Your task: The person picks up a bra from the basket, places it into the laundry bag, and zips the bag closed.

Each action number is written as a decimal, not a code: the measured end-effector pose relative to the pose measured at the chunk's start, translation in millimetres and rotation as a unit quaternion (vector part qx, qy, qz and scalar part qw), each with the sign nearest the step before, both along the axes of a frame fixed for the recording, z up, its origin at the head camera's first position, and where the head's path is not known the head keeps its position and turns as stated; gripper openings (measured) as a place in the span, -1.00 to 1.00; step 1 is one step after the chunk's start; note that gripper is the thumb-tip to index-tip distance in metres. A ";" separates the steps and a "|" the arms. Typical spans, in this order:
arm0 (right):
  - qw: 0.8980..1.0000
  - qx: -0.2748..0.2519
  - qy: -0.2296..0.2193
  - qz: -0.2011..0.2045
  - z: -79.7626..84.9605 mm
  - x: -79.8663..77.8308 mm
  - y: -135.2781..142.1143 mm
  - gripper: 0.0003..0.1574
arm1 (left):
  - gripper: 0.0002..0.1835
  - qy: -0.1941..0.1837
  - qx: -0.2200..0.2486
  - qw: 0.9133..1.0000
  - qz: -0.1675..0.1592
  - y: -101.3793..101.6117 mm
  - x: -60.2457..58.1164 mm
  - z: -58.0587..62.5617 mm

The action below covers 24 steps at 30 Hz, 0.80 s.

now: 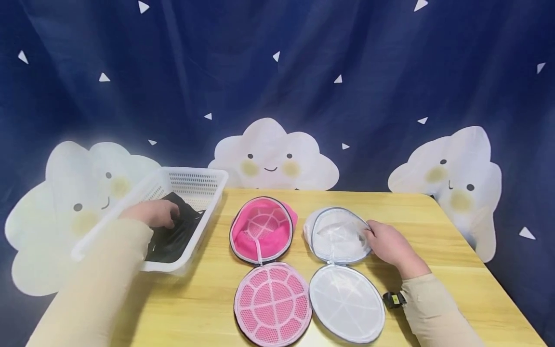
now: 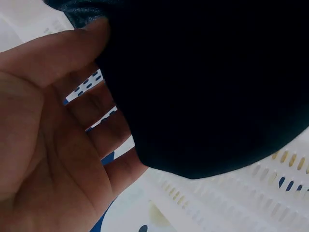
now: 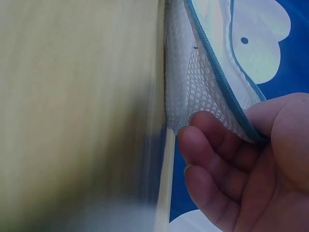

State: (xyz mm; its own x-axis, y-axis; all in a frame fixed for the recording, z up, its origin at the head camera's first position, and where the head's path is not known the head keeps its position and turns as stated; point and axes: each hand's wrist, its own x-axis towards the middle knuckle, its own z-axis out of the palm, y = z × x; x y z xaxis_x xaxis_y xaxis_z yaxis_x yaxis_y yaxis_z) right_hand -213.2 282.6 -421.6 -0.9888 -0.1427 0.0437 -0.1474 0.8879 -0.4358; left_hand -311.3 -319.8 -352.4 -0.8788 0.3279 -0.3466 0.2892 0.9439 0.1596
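In the head view my left hand (image 1: 158, 213) reaches into a white plastic basket (image 1: 218, 193) at the left. It pinches a black cloth (image 1: 175, 238); in the left wrist view the thumb lies over the edge of the dark fabric (image 2: 203, 87), with the fingers behind it. My right hand (image 1: 392, 246) grips the rim of a white mesh laundry bag (image 1: 321, 231) at its right side. The bag stands unzipped, its round lid (image 1: 347, 303) folded down toward me. In the right wrist view its blue-grey edging (image 3: 219, 72) runs between thumb and fingers.
Left of the white bag, a pink mesh laundry bag (image 1: 244, 241) stands open, its round lid (image 1: 273, 304) flat on the wooden table (image 1: 199, 308). A dark blue curtain (image 1: 303, 29) with cloud prints hangs behind the table. A black band (image 1: 393, 300) sits at the right wrist.
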 end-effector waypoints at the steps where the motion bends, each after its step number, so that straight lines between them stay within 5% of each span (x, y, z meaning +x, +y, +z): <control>1: 1.000 -0.001 -0.003 0.000 -0.1 -0.2 0.0 -0.77 | -0.65 0.000 0.000 1.000 -0.001 -1.0 -0.3 -2.1; 24: 1.000 0.009 -0.004 0.004 3.3 1.1 -2.2 -0.76 | -0.66 -0.032 0.004 0.998 0.062 1.1 11.2 -1.7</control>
State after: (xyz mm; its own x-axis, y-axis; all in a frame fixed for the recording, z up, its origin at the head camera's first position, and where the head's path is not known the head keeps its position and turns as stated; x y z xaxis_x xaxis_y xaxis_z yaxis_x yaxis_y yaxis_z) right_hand -212.2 280.4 -418.3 -0.9879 -0.1515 0.0333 -0.1513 0.8940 -0.4218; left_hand -300.1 -318.6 -354.1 -0.8891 0.2199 -0.4015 0.1584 0.9707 0.1809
